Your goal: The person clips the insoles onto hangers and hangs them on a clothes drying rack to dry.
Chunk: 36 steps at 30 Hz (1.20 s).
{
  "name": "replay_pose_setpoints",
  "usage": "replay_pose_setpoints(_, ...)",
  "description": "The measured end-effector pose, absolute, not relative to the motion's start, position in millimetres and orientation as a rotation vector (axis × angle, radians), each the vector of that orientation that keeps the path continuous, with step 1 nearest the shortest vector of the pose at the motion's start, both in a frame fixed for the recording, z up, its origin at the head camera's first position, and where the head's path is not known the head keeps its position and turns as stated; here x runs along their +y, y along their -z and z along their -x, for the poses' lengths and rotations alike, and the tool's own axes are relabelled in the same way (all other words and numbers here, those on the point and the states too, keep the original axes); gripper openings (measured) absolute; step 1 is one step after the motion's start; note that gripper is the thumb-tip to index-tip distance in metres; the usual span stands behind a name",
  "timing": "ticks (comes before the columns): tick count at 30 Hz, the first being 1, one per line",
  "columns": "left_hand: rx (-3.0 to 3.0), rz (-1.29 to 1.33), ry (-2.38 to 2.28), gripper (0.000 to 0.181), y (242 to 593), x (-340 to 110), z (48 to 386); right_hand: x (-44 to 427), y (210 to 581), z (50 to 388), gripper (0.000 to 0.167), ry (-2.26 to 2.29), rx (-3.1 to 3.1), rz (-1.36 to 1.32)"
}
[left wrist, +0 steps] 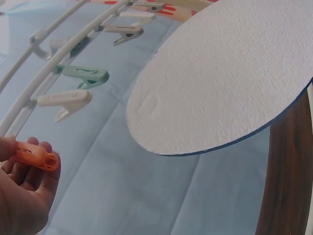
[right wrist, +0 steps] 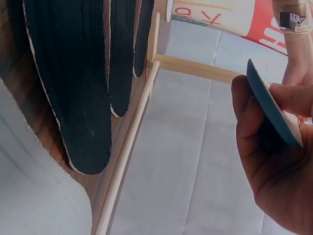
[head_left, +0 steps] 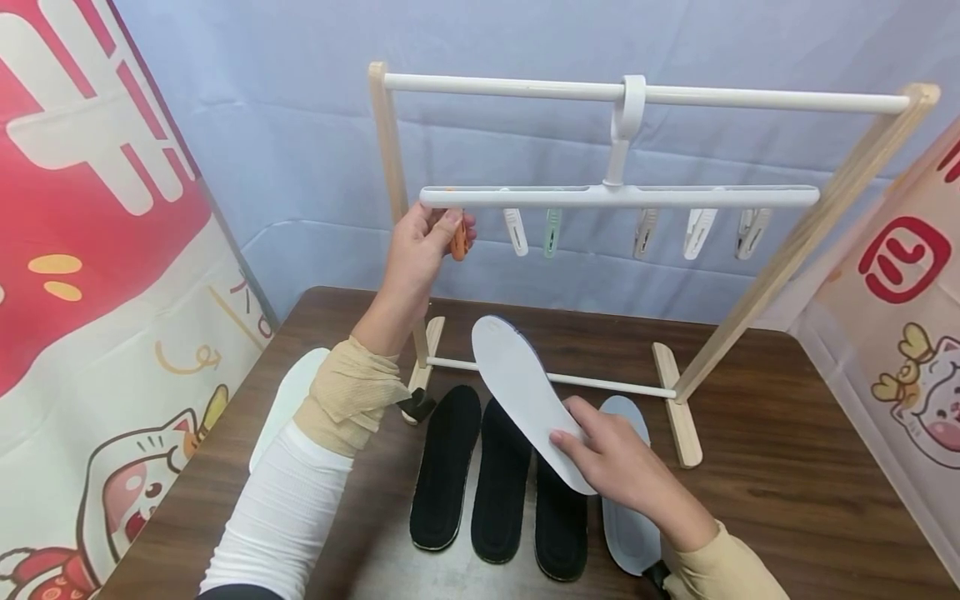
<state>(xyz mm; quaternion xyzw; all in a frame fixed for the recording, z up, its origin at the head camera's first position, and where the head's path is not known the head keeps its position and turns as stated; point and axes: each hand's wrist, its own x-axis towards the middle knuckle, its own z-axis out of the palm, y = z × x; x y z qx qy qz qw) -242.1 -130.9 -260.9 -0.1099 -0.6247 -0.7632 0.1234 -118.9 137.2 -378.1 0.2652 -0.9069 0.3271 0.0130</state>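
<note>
My left hand point(head_left: 420, 242) pinches an orange clip point(head_left: 459, 240) at the left end of the white hanger bar point(head_left: 525, 197); in the left wrist view the clip point(left wrist: 35, 155) lies between thumb and fingers. My right hand point(head_left: 618, 454) grips the lower end of a white insole point(head_left: 517, 383), thumb on its white face, and holds it tilted above the black insoles. The insole's rounded tip point(left wrist: 161, 117) points up toward the hanger, apart from the orange clip. In the right wrist view its blue edge point(right wrist: 274, 110) shows between thumb and fingers.
Several other clips, including a green one point(head_left: 552, 232), hang along the bar. The hanger's hook point(head_left: 628, 108) is over the rack's top rod point(head_left: 510, 87). Three black insoles point(head_left: 446, 471), a grey one point(head_left: 626, 533) and a pale one point(head_left: 288, 400) lie on the wooden table point(head_left: 787, 467).
</note>
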Motion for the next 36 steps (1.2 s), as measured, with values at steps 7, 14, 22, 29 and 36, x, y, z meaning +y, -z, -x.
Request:
replay_pose_setpoints(7, -1.808, 0.329, 2.236, 0.023, 260, -130, 242, 133, 377, 121, 0.015, -1.031, -2.849, -0.822)
replay_pose_setpoints(14, -1.807, 0.338, 2.224, 0.023, 261, -131, 242, 128, 375, 125, 0.013, -1.033, -2.84, -0.828)
replay_pose_setpoints(22, -1.806, 0.346, 2.208, 0.02, 262, -132, 243, 122, 373, 130, 0.013, -1.065, -2.82, -0.842)
replay_pose_setpoints(29, -1.809, 0.357, 2.193, 0.022, 264, -133, 245, 116, 371, 134, 0.014, -1.096, -2.83, -0.828)
replay_pose_setpoints(36, -1.814, 0.348, 2.199, 0.02, 263, -133, 245, 113, 368, 136, 0.022, -1.072, -2.804, -0.84)
